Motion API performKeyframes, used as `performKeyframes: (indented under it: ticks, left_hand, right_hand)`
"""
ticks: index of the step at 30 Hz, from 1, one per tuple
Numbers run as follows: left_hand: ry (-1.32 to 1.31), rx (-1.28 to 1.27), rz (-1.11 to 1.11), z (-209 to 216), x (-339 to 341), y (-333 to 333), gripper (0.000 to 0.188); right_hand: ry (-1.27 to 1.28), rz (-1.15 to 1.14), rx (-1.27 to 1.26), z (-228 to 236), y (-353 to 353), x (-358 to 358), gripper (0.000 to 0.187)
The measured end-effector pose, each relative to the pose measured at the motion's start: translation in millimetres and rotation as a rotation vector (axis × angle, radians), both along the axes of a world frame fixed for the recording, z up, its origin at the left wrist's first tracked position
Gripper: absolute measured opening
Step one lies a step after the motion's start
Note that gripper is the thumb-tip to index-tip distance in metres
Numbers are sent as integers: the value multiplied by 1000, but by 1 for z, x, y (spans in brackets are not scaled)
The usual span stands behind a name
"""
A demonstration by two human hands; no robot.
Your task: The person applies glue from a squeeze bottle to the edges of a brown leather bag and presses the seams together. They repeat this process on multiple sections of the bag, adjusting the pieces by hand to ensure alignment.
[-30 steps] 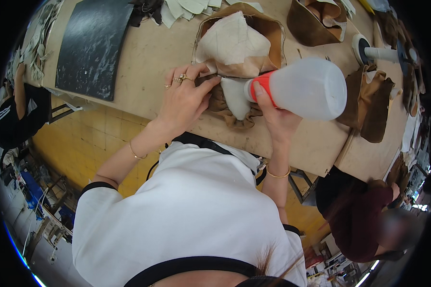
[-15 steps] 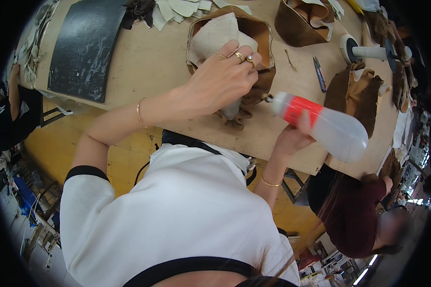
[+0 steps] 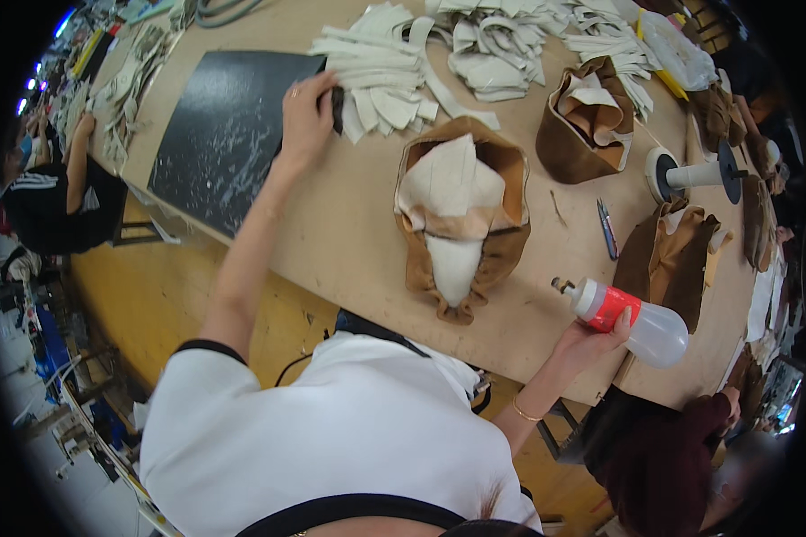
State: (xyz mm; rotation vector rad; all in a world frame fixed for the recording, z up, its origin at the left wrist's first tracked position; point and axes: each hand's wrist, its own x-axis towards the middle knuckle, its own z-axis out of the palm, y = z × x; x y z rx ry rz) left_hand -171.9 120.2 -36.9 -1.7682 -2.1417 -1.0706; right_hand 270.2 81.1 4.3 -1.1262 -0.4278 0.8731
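Observation:
My right hand is wrapped round a translucent squeeze bottle with a red band, tilted so that its small dark nozzle points left. At the right edge of a black board, the curled fingers of my left hand grip a dark scrap of cloth, mostly hidden under the hand. In front of me, untouched, a brown leather piece lies open on the table, with a gathered end towards me. Pale lining pieces show inside it.
Pale cut strips are heaped at the back. Other brown leather pieces stand to the right, near a thread spool and a small slim cutter. A co-worker in maroon is at lower right, another person at far left.
My left hand has left the leather piece and moved left and away to the dark cloth. The bottle in my right hand is lower and farther from the leather piece. The view has shifted.

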Motion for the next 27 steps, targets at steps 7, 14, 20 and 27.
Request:
performKeyframes:
  ticks: [7, 14, 20, 27]
  left_hand:
    - [-232, 138, 140, -19, 14, -25, 24]
    - [-139, 8, 218, 2, 17, -21, 36]
    - [8, 299, -41, 59, 93, -44, 36]
    - [135, 95, -329, 52, 158, -51, 16]
  right_hand:
    - [-24, 36, -54, -4, -2, -7, 41]
    - [-9, 10, -11, 4, -1, -19, 35]
    - [-128, 51, 54, 20, 1, -20, 38]
    - [-218, 27, 57, 28, 2, -28, 42]
